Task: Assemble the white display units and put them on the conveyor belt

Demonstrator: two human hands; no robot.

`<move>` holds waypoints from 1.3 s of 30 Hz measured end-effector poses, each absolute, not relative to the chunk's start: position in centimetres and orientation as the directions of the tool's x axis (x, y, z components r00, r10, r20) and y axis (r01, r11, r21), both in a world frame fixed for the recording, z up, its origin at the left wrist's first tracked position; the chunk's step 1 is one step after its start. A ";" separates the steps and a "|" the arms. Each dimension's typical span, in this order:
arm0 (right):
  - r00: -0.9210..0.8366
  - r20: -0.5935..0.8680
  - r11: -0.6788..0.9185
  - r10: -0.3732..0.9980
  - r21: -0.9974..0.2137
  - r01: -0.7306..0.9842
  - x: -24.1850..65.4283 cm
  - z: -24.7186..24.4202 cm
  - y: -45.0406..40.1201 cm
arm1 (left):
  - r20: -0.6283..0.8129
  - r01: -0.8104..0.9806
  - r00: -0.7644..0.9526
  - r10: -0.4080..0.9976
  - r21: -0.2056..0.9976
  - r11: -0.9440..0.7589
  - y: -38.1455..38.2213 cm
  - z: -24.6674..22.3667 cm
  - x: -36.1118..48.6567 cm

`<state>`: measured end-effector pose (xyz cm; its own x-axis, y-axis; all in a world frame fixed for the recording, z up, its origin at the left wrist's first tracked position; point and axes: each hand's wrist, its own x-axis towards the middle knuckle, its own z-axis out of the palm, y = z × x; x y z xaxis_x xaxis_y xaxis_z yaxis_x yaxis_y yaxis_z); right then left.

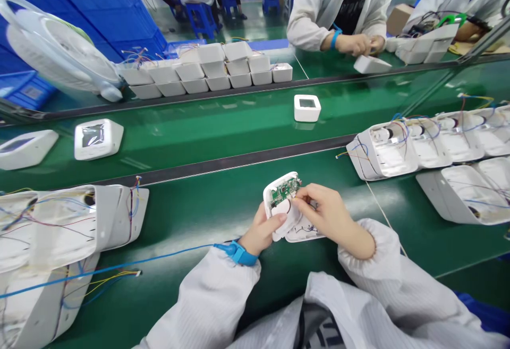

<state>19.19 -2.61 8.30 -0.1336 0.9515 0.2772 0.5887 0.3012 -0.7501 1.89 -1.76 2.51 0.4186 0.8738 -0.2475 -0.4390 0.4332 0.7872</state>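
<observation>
My left hand (261, 230), with a blue strap at its wrist, is wrapped round a white housing (282, 226) and lifts it above the green bench. A green circuit board (283, 190) shows inside the upper part of this housing. The fingers of my right hand (321, 208) are pinched at the board's lower right edge, by a small connector; what exactly they hold is too small to tell. Below the right fingers a second white shell part (305, 230) with thin dark wires lies close against the housing.
White casings with loose wires stand at the left (115, 216) and right (392, 152). Finished-looking white units (307, 115) sit on the green belt (223, 120). Beyond it are stacked white boxes (211, 67), a fan (59, 46) and a co-worker's hands (358, 45). A blue cord (159, 257) runs left.
</observation>
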 end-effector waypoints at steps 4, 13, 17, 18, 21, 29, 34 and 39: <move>-0.120 0.254 0.277 0.960 -0.778 0.564 19.1 8.3 -2.7 | -0.203 -0.382 0.406 0.891 0.848 0.367 -1.8 1.9 1.8; -0.080 0.202 0.213 0.976 -0.819 0.533 19.0 8.3 -2.7 | -0.205 -0.359 0.407 0.890 0.860 0.363 -1.9 1.6 1.5; -0.065 0.224 0.222 0.972 -0.804 0.551 19.0 8.3 -2.7 | -0.217 -0.335 0.393 0.893 0.871 0.359 -1.9 1.9 1.6; -0.067 0.224 0.223 0.972 -0.798 0.560 19.0 8.2 -2.8 | -0.211 -0.327 0.401 0.891 0.876 0.354 -1.9 2.0 1.6; -0.072 0.248 0.240 0.966 -0.761 0.603 19.1 8.1 -2.8 | -0.182 -0.313 0.423 0.888 0.890 0.332 -1.8 2.3 1.7; -0.066 0.455 0.348 0.888 -0.573 0.742 19.9 6.9 -2.3 | -0.223 -0.359 0.474 0.852 0.835 0.418 -1.5 2.4 1.4; -0.262 0.494 0.525 0.829 -0.524 0.671 21.0 6.9 -1.6 | -0.228 -0.354 0.517 0.825 0.821 0.449 -1.5 2.4 0.9; -0.308 0.507 0.552 0.805 -0.450 0.702 21.0 6.8 -1.8 | -0.246 -0.354 0.531 0.811 0.805 0.476 -1.4 3.1 0.9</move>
